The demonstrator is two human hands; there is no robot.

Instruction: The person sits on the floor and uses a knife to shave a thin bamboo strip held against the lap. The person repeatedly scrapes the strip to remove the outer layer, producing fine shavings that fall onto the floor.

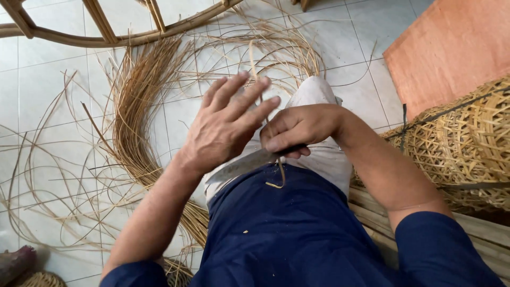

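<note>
Fingers of the right hand (297, 129) are closed around the dark handle of a knife (249, 163), whose blade lies flat across the lap toward the left. A thin rattan strip (276, 172) passes under this fist and curls just below it. The left hand (226, 125) is open, fingers spread, holding nothing I can see. Loose rattan strands (135, 106) curve over the tiled floor (48, 90) at the left; a woven basket (467, 143) stands close at the right.

Tan rattan strands (139, 101), dark blue shirt (297, 234), pale grey tiled floor (48, 79), orange-brown board (451, 48)
</note>
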